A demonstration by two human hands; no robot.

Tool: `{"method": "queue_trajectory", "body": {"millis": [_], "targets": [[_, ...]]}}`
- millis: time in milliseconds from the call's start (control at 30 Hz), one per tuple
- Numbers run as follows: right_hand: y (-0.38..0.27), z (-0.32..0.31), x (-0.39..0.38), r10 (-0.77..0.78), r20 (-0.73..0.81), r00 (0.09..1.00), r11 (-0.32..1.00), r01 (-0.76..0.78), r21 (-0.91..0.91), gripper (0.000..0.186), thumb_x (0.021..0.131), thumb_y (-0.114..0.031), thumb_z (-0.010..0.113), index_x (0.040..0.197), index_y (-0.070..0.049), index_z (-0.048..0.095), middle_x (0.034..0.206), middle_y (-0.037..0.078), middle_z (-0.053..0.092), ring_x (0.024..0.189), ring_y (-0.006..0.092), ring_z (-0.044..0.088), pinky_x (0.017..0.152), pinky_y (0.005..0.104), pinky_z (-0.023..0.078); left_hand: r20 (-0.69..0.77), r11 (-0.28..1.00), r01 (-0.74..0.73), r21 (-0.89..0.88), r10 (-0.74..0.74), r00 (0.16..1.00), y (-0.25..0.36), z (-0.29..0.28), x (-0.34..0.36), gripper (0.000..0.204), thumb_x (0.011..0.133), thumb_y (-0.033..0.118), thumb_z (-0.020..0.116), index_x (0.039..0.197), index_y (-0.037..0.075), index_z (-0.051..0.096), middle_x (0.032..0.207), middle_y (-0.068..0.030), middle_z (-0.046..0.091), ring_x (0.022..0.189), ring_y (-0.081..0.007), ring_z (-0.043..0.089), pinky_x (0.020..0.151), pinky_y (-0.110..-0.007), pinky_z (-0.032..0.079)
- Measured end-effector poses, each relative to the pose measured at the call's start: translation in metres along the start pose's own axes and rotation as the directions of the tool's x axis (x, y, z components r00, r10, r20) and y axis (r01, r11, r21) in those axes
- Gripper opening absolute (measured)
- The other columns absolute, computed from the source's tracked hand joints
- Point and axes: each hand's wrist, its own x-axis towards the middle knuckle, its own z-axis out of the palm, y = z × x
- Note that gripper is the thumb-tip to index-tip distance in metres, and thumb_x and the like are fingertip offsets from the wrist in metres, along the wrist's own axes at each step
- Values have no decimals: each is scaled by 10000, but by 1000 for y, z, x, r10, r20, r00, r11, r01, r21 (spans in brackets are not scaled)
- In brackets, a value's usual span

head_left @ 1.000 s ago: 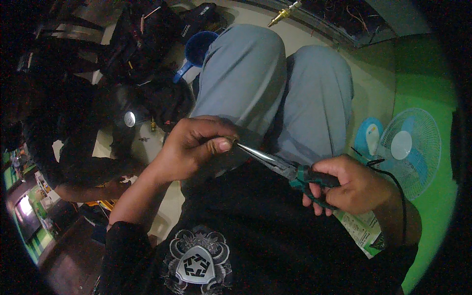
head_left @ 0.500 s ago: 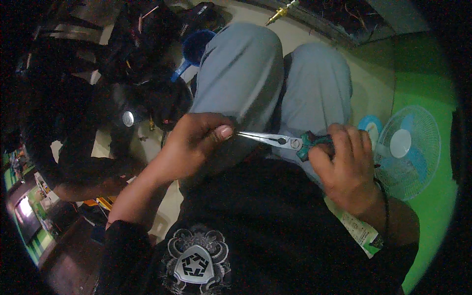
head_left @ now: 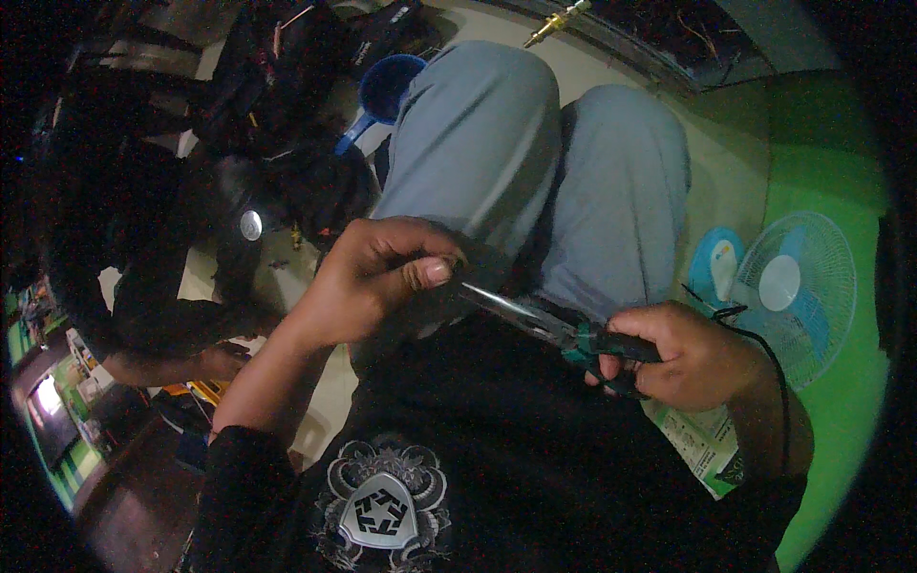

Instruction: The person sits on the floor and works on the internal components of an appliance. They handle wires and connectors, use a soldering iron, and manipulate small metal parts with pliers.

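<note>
My right hand point(head_left: 702, 355) is wrapped round the green and black handles of long-nose pliers point(head_left: 535, 318). Their slim metal jaws point up and left, over my lap. Just beyond the tips, my left hand point(head_left: 392, 277) pinches thumb against fingers. Whatever it holds is too small and dark to name. I cannot tell whether the tips touch it. Beneath both hands are my grey trousers point(head_left: 463, 143) and black shirt point(head_left: 516, 439).
A blue dipper point(head_left: 387, 91) lies beyond my left knee, a brass fitting point(head_left: 556, 25) farther off. To the right stands a fan point(head_left: 783, 282) by the green wall point(head_left: 831, 153); a printed packet point(head_left: 702, 447) lies under my right forearm. Another person's hand point(head_left: 224, 361) shows at left.
My right hand has turned over and dropped, so the pliers now slant instead of lying nearly level. My left hand keeps its pinch in nearly the same place. The other person's hand shows more clearly.
</note>
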Motion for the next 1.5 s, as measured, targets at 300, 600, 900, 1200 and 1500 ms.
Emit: {"method": "queue_trajectory", "body": {"millis": [300, 600, 900, 1200, 1500], "targets": [[-13, -3, 0, 127, 1, 992, 984, -126, 129, 93, 852, 49, 501, 916, 19, 562, 848, 84, 632, 776, 131, 632, 708, 305, 519, 14, 998, -34, 51, 33, 999, -1, 0, 0, 242, 892, 184, 739, 1006, -29, 725, 955, -105, 715, 893, -182, 657, 816, -320, 521], [-19, -1, -1, 117, -9, 993, 991, -116, 74, 175, 771, 91, 444, 896, 36, 553, 929, 151, 681, 788, 157, 664, 719, 314, 544, 31, 994, -58, 93, 56, 998, 3, 0, -2, 185, 912, 130, 705, 974, -44, 696, 928, -103, 703, 880, -170, 641, 813, -320, 500], [-18, -2, -1, 155, -13, 988, 985, -154, 81, 178, 770, 102, 450, 894, 23, 549, 923, 139, 676, 789, 151, 650, 730, 309, 536, 24, 988, -70, 136, 67, 997, 2, -1, -1, 285, 889, 246, 753, 981, -23, 729, 927, -107, 714, 861, -189, 655, 789, -320, 515], [-19, -2, -1, 161, -16, 987, 983, -159, 91, 166, 775, 91, 445, 886, 15, 542, 921, 128, 674, 787, 143, 639, 733, 307, 532, 26, 986, -71, 151, 68, 997, 2, -1, 1, 256, 889, 213, 745, 989, -22, 727, 929, -101, 711, 869, -183, 654, 795, -326, 513], [-16, 1, 1, 44, -89, 995, 986, -57, -154, 137, 785, 62, 529, 899, -13, 537, 877, 137, 635, 767, 219, 629, 696, 367, 506, 42, 933, -172, 317, 168, 985, 5, 4, 2, 179, 931, 136, 672, 965, -39, 684, 890, -144, 689, 843, -247, 650, 787, -359, 504]]}}
